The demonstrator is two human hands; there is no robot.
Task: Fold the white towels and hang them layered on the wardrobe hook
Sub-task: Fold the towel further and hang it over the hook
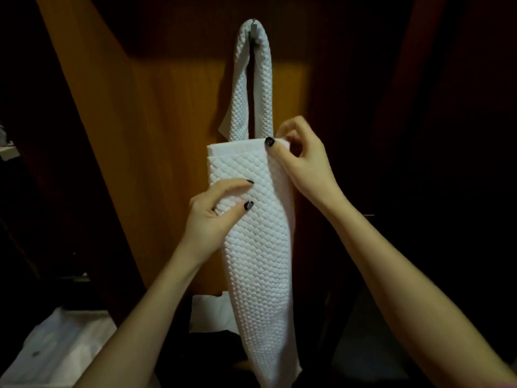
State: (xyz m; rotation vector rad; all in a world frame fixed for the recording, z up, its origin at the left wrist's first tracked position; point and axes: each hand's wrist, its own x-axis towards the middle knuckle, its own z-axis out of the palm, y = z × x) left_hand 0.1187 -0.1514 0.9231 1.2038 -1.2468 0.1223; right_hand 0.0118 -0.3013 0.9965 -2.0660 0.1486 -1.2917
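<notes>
The folded towel hangs at frame centre with its long axis vertical. Its top edge lies directly below the hook, level with the lower ends of the hung towel. The right hand, nearer the hook, pinches the top right corner. The left hand grips the left edge lower down, thumb across the face. Both forearms angle upward.

- Dim overall; both sides fall to near-black.
- Warm light pools on the central wooden panel, with a hard shadow edge above.
- The towel is brightest; edges bend, detail slightly soft.
</notes>
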